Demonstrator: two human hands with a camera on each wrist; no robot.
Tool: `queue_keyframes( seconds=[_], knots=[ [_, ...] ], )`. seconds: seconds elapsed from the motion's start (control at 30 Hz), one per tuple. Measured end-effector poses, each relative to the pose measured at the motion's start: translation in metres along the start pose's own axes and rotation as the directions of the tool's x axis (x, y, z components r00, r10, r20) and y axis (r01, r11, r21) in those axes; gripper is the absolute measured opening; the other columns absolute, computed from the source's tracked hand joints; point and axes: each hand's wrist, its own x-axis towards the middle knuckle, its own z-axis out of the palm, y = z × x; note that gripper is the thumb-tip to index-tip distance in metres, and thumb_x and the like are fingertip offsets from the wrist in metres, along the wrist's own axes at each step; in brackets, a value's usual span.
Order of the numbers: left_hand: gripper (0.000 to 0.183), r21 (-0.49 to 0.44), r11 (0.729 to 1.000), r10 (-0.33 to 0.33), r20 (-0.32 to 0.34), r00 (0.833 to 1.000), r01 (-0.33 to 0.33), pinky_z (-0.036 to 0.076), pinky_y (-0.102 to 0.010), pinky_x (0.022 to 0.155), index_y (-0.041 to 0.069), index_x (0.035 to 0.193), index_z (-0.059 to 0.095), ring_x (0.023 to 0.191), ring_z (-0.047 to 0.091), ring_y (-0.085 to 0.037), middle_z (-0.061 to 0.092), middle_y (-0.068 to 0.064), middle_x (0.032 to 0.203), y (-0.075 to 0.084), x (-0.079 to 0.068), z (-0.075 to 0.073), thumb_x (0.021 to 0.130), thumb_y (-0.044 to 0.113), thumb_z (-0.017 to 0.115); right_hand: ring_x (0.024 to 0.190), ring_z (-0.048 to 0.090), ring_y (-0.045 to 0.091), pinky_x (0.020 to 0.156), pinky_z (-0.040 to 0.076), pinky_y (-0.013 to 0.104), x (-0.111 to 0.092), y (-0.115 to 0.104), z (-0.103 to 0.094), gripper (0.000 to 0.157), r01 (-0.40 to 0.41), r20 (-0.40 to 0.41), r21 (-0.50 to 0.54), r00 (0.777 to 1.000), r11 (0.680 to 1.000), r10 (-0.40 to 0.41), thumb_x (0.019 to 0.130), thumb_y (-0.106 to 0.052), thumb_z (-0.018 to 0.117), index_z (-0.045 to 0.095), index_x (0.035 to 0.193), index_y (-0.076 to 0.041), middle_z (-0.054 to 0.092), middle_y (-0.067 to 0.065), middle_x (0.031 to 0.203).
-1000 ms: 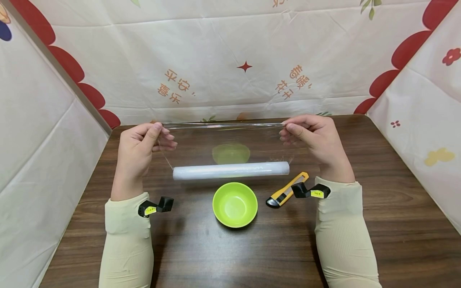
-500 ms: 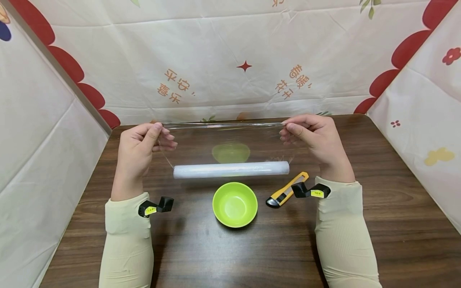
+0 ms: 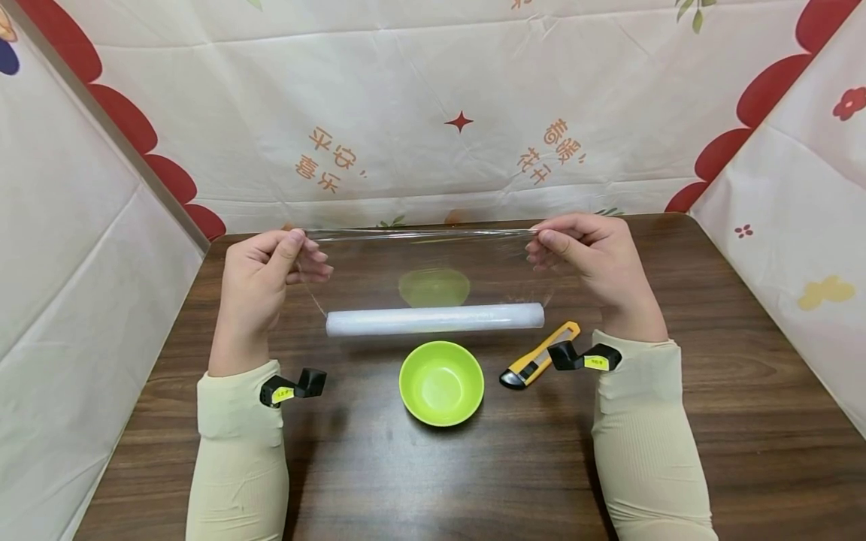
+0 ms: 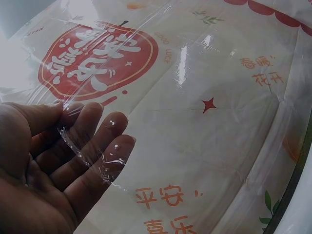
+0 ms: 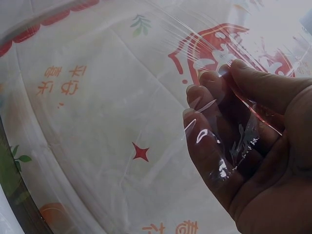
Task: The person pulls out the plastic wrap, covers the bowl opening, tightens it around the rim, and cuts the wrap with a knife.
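Note:
In the head view, a sheet of clear cling film stretches between both hands and runs down to a white cling film roll. The left hand pinches its upper left corner between thumb and forefinger, as the left wrist view also shows; the other fingers lie behind the film. My right hand pinches the upper right corner the same way. A lime green bowl stands upright in front of the roll. A pale green oval shows through or in the film; I cannot tell whether it is a reflection.
A yellow box cutter lies right of the bowl, close to the right sleeve. Everything stands on a dark wood-grain table. A white printed cloth walls in the back and both sides.

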Motion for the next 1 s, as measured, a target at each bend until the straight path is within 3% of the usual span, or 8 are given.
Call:
queue_keyframes(
  seconds=[0.17,0.43,1.0],
  knots=[
    [0.025,0.001,1.000,-0.001,-0.001,1.000,0.001,0.060,-0.034,0.066,-0.004,0.085,0.066,0.066,0.072,-0.018,0.071,-0.004,0.077,0.0006,-0.0002,0.0001,0.097,0.016,0.058,0.068,0.071,0.021,0.063,0.060,0.035,0.0001,-0.0008,0.0004,0.014,-0.010,-0.020,-0.038,1.000,0.999,0.010,0.091,0.006,0.059,0.065,0.100,0.016,0.074,0.008,0.081],
    [0.025,0.006,1.000,-0.003,-0.003,1.000,0.003,0.060,-0.034,0.066,-0.004,0.085,0.066,0.066,0.072,-0.017,0.071,-0.004,0.076,0.0008,-0.0005,0.0004,0.097,0.017,0.058,0.070,0.072,0.021,0.065,0.060,0.033,0.0000,-0.0018,-0.0001,0.013,-0.006,0.006,0.025,1.000,1.000,0.005,0.091,0.008,0.059,0.068,0.100,0.010,0.074,0.009,0.082],
    [0.024,0.006,1.000,-0.003,-0.008,1.000,0.003,0.060,-0.033,0.067,-0.004,0.085,0.066,0.065,0.072,-0.017,0.071,-0.004,0.076,0.0009,-0.0014,0.0007,0.097,0.015,0.058,0.070,0.072,0.022,0.064,0.060,0.032,-0.0008,-0.0007,-0.0012,0.013,-0.001,0.014,0.029,1.000,1.000,0.000,0.091,0.008,0.058,0.066,0.100,0.013,0.074,0.009,0.083]
  ],
)
